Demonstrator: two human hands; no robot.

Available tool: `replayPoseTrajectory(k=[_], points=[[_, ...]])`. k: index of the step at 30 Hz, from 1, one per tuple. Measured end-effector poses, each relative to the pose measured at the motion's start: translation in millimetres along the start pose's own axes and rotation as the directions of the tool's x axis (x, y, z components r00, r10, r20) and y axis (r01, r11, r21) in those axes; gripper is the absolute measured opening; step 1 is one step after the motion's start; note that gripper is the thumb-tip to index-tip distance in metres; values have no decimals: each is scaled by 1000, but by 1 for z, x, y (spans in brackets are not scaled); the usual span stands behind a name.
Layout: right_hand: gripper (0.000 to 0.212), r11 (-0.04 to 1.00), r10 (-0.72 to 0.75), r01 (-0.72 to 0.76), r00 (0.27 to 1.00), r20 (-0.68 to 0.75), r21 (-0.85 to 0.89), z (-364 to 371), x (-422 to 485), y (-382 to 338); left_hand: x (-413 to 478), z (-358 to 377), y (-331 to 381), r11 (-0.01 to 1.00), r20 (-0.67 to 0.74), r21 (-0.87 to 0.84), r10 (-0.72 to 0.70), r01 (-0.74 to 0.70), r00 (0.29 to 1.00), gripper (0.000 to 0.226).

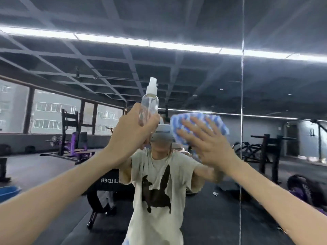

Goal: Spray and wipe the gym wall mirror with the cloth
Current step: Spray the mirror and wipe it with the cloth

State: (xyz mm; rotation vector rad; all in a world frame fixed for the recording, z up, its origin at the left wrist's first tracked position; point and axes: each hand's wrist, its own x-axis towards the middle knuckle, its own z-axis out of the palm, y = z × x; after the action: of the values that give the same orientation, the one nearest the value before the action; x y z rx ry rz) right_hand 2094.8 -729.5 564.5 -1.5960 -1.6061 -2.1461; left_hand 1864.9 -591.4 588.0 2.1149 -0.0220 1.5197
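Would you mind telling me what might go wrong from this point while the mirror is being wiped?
1. The right hand presses the cloth against the mirror with straight, spread fingers, not gripping it, so the cloth may slide off and drop.
2. The left hand grips the spray bottle low on its body, held high; it could slip or tip.
3. The panel seam lies just right of the cloth; liquid might be pushed into it.

Cloth (200, 123) blue-white checked — spray bottle (149, 105) clear, white nozzle
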Motion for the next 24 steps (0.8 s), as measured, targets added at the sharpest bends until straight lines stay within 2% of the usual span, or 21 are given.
replayPoseTrajectory(k=[1,2,3,4,5,6,7,8,9,11,12,13,14,15,16,17,18,19,21,22,24], points=[[65,986,166,-166,986,-22,1,-2,-1,11,-10,0,-3,1000,10,-23,0,0,1000,20],[65,930,369,-368,928,-51,27,-6,7,25,-15,-2,-3,999,8,-30,16,-15,1000,22],[63,829,559,-554,827,-66,78,-11,13,28,-27,-2,-6,1000,20,-16,23,-23,1000,24],[58,728,685,-674,724,-80,124,-11,19,22,-38,-1,-9,1000,41,7,28,-28,999,27],[54,685,728,-716,678,-103,132,-9,18,2,-50,-2,-11,999,71,27,26,-28,997,29],[52,718,696,-688,708,-119,104,-2,12,-23,-59,-4,-14,999,100,33,15,-19,995,31],[51,816,578,-574,810,-99,72,7,1,-51,-67,-6,-17,1000,120,24,-4,1,993,34],[49,921,387,-385,922,-30,55,12,-14,-74,-74,-8,-20,1000,134,7,-27,26,991,40],[46,983,180,-182,982,56,34,9,-25,-87,-81,-10,-22,999,144,-2,-46,47,989,47],[45,998,-26,36,982,186,-50,-1,-20,-62,-91,-13,-25,999,163,37,-39,33,986,50],[49,991,58,-37,985,165,-128,-9,-5,-43,-94,-15,-26,998,168,58,-32,23,985,48],[51,956,267,-245,955,132,-158,-14,13,-23,-96,-17,-28,997,169,70,-33,21,985,43],[53,869,488,-476,869,79,-133,-23,31,-4,-100,-18,-30,997,161,66,-43,33,986,39],[53,739,673,-669,738,51,-80,-28,46,9,-103,-18,-32,997,152,57,-66,58,986,35],[51,634,773,-774,633,35,-10,-27,54,10,-106,-18,-34,995,146,55,-90,83,985,35],[51,597,801,-801,598,13,30,-26,56,-2,-108,-19,-37,993,150,67,-111,102,982,36],[51,639,768,-768,640,13,47,-17,47,-19,-110,-19,-39,989,157,91,-126,113,979,37],[53,737,673,-673,739,18,66,-7,32,-45,-112,-20,-41,986,162,121,-138,119,977,38],[57,924,371,-374,927,55,77,8,-18,-108,-113,-23,-45,974,156,183,-165,136,974,41],[59,971,214,-222,973,91,88,9,-44,-135,-114,-24,-47,964,142,226,-173,139,975,45],[65,992,-97,83,983,155,95,6,-84,-152,-119,-25,-53,934,117,336,-166,118,979,49]])
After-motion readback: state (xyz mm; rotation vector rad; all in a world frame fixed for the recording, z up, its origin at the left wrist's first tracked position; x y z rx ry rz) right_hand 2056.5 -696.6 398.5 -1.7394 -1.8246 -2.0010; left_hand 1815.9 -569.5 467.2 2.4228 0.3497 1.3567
